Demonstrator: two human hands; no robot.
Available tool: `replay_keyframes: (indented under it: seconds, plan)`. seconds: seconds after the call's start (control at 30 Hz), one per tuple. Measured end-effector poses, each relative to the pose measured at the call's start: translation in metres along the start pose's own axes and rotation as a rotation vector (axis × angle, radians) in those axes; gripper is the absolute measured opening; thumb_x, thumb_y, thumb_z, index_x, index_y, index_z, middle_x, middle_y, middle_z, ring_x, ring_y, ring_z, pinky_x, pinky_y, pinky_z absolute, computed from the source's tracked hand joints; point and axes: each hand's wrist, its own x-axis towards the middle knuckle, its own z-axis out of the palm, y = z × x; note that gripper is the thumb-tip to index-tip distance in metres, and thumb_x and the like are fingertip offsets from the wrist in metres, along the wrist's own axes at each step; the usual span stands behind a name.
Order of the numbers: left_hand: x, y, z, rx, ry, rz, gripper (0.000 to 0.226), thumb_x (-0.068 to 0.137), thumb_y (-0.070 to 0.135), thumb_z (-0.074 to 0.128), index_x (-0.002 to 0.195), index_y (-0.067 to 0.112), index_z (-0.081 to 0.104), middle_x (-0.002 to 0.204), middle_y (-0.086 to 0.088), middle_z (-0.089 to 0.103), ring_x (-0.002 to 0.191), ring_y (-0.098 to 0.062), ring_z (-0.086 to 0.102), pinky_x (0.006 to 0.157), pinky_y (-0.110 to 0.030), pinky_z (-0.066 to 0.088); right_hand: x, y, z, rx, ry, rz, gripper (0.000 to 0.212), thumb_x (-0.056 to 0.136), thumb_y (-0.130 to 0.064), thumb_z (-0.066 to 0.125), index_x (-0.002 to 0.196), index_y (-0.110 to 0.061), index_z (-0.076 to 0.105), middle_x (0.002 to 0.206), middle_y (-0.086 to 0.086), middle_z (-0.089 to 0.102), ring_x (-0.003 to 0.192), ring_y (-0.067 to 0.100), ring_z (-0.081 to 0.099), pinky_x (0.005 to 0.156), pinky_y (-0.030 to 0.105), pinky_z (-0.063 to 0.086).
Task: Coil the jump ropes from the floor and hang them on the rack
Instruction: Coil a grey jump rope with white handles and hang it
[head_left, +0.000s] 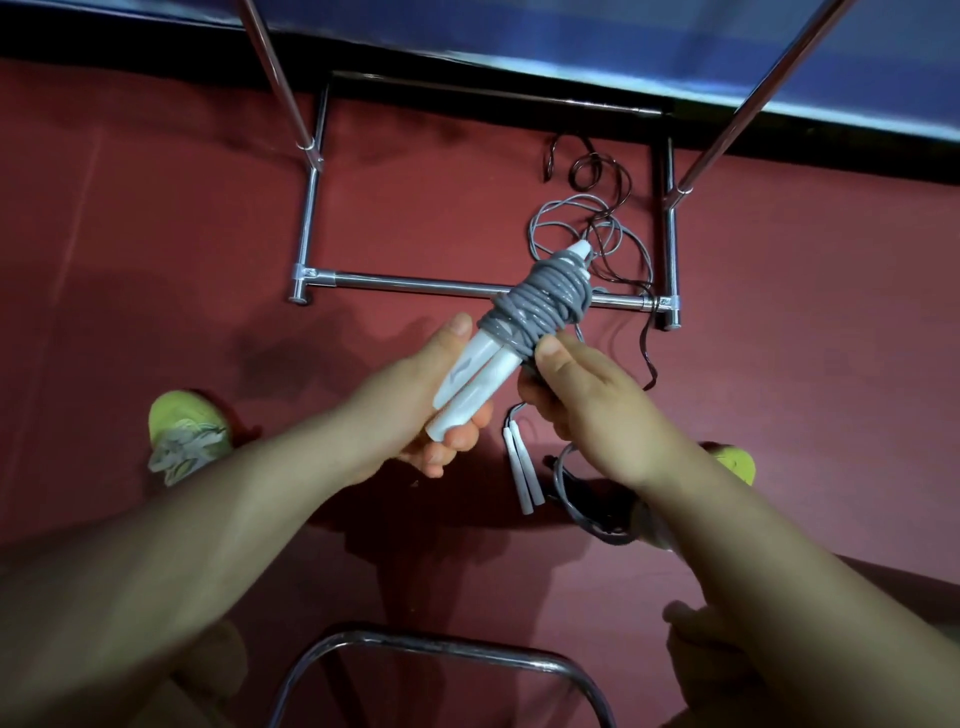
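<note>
Red floor (182, 218) lies below as the left hand (415, 415) grips the handles (472, 384) and the right hand (576, 395) pinches the nearly wound rope (540, 306); next, likely tucking the end before hanging on the rack (415, 283) beyond.

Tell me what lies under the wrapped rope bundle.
Beneath the wrapped rope bundle runs the rack's chrome base bar, with loose gray rope on the red floor. The bundle hides where they cross.
</note>
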Motion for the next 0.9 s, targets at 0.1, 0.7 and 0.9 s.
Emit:
replay_keyframes:
  seconds: [0.1, 0.7, 0.9]
  plan:
    - [0.004, -0.003, -0.006, 0.063, 0.032, -0.002, 0.069, 0.073, 0.074, 0.024, 0.072, 0.012, 0.054, 0.051, -0.001, 0.046, 0.039, -0.014, 0.039, 0.05, -0.026, 0.039, -0.001, -0.002, -0.002, 0.055, -0.036, 0.089, 0.033, 0.104, -0.033, 0.033, 0.079, -0.016, 0.046, 0.065, -0.003, 0.048, 0.049, 0.005, 0.038, 0.049, 0.017, 0.033]
    - [0.01, -0.009, -0.006, 0.374, 0.231, 0.069, 0.045, 0.092, 0.053, 0.04, 0.079, 0.013, 0.058, 0.066, 0.003, 0.057, 0.056, -0.013, 0.049, 0.066, -0.03, 0.044, -0.003, -0.008, 0.0, 0.123, -0.054, 0.357, 0.051, 0.09, -0.061, 0.044, 0.097, -0.014, 0.063, 0.08, 0.007, 0.065, 0.061, 0.019, 0.061, 0.061, 0.03, 0.049]
    - [0.011, -0.012, -0.013, 0.724, 0.39, 0.098, 0.05, 0.083, 0.063, 0.047, 0.085, 0.015, 0.058, 0.08, -0.001, 0.058, 0.076, -0.02, 0.055, 0.07, -0.035, 0.044, 0.002, -0.002, 0.001, 0.008, -0.073, 0.341, 0.053, 0.094, -0.051, 0.045, 0.089, -0.002, 0.064, 0.063, 0.006, 0.067, 0.05, 0.015, 0.061, 0.056, 0.027, 0.049]
